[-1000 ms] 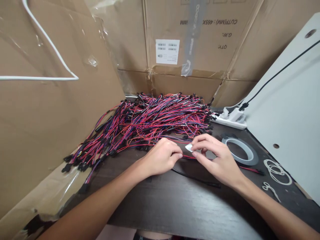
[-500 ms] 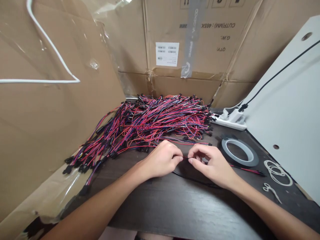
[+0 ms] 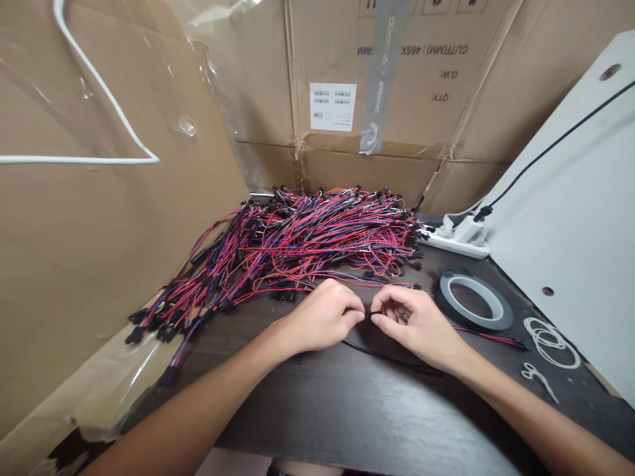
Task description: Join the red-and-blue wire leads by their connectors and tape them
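My left hand (image 3: 322,317) and my right hand (image 3: 421,327) meet over the dark table (image 3: 347,410), fingertips pinched together on a thin cable (image 3: 373,313) stretched between them. The cable runs on to the right as red and black wire (image 3: 491,337), and a black length (image 3: 387,357) curves beneath my hands. Just behind my fingers lies a big pile of red, blue and black wire harnesses (image 3: 297,244) with black connectors.
A roll of tape (image 3: 473,302) lies right of my right hand, white rubber bands (image 3: 550,340) further right. A white power strip (image 3: 459,238) sits at the back right below a leaning white panel (image 3: 570,218). Cardboard boxes (image 3: 377,99) wall the back and left.
A small white piece held in my right fingers a second ago is no longer visible. My right hand has closed in toward the left, and both now pinch the cable.
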Demonstrator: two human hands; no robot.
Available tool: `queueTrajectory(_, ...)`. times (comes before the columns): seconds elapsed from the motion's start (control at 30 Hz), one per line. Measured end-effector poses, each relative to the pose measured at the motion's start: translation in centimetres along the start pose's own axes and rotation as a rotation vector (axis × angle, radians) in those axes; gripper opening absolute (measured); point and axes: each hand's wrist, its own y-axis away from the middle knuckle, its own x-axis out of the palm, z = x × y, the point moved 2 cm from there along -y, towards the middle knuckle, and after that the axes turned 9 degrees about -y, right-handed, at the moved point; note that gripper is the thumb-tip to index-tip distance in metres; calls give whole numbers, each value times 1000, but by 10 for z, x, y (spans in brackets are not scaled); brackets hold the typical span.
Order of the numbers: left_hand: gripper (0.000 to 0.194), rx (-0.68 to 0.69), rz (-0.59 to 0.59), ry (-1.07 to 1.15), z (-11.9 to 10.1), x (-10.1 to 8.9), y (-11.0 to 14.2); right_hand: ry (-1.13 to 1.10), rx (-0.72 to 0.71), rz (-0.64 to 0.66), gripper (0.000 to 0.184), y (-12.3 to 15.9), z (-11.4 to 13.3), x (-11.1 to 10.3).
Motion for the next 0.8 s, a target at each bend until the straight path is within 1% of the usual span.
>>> queueTrajectory(0.37, 19, -11, 13, 19, -1, 0, 0, 8, 13, 4, 3, 0, -3, 0)
queueTrajectory(0.6, 18, -18, 18, 15, 0, -1, 0, -124, 94, 42, 1, 0, 0, -2)
queueTrajectory(0.8, 19, -14, 23, 15, 1, 0, 0, -101, 92, 48, 1, 0, 0, -2)
